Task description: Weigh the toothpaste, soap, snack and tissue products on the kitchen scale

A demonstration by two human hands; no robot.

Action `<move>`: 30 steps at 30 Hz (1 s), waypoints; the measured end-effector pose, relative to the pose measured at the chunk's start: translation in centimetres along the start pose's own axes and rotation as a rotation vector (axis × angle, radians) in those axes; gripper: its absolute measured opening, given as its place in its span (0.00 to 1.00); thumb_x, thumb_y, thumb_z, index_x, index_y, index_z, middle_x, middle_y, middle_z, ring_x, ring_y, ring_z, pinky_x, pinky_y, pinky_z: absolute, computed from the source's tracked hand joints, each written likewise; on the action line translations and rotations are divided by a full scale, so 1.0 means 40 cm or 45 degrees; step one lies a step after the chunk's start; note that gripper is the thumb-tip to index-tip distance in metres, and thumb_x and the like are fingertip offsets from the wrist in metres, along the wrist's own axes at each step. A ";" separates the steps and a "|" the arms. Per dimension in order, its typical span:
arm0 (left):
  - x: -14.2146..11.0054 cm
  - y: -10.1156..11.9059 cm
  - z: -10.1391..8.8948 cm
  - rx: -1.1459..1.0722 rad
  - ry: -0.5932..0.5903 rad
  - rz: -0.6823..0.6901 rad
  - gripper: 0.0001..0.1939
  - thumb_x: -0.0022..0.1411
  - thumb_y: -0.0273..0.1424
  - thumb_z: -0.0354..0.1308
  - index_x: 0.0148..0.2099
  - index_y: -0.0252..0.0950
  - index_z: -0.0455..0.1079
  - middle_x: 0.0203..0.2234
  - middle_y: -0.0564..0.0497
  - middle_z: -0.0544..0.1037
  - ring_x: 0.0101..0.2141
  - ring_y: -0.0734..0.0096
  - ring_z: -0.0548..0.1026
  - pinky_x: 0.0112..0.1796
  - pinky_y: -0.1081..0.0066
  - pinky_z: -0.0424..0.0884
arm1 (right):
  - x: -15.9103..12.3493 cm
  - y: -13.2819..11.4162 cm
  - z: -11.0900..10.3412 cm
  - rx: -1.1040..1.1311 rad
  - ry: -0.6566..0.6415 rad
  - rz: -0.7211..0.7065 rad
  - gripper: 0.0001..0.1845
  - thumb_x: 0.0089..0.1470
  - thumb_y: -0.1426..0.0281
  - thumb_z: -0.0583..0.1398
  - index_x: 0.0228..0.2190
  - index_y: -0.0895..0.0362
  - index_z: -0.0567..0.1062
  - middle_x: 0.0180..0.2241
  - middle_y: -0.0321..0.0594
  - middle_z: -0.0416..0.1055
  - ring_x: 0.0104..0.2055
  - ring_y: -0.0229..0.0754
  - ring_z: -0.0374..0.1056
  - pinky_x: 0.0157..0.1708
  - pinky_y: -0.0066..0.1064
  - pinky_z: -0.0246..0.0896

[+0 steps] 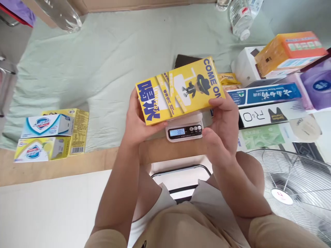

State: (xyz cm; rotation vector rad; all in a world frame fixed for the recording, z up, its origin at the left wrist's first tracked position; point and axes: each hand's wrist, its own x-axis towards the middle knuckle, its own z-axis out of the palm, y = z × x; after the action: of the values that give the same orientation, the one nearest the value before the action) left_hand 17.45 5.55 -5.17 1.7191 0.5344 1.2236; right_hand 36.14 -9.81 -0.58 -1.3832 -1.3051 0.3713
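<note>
A flat yellow box (178, 90) with blue lettering and a cartoon figure lies over a small white digital scale (184, 130) whose lit display reads 385. My left hand (137, 119) grips the box's left end, fingers under it and thumb at its edge. My right hand (222, 120) holds the box's right end, fingers curled round its corner. The box hides most of the scale's platform; whether it rests fully on it I cannot tell.
Soap boxes (49, 136) are stacked at the left on the pale green cloth (103, 62). Several boxes and packets (274, 93) crowd the right. Water bottles (241, 15) lie at the back. A fan (294, 193) stands at lower right.
</note>
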 end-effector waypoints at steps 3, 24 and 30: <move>0.001 0.019 0.000 -0.013 0.052 0.074 0.52 0.35 0.52 0.83 0.61 0.47 0.68 0.53 0.48 0.76 0.53 0.54 0.77 0.55 0.54 0.76 | 0.018 -0.051 -0.030 -0.016 0.002 -0.096 0.26 0.60 0.57 0.58 0.58 0.48 0.64 0.63 0.45 0.61 0.77 0.56 0.50 0.76 0.63 0.51; -0.035 0.102 -0.060 0.075 0.250 -0.087 0.43 0.35 0.57 0.79 0.51 0.46 0.71 0.47 0.47 0.80 0.55 0.50 0.79 0.55 0.52 0.78 | 0.001 -0.079 0.004 0.133 -0.199 -0.154 0.28 0.62 0.60 0.56 0.61 0.52 0.62 0.74 0.51 0.49 0.80 0.52 0.43 0.79 0.59 0.48; 0.010 0.093 -0.075 0.105 0.257 -0.055 0.42 0.37 0.57 0.78 0.51 0.46 0.70 0.50 0.47 0.79 0.56 0.47 0.78 0.57 0.44 0.75 | 0.044 -0.059 0.091 0.204 -0.089 0.052 0.33 0.56 0.64 0.59 0.62 0.49 0.60 0.70 0.45 0.57 0.80 0.49 0.45 0.80 0.54 0.47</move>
State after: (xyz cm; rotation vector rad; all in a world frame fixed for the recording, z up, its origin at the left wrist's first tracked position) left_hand 14.34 5.38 -1.55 1.6518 0.7480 1.3690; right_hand 32.63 -7.17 1.04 -1.2730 -1.2764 0.5446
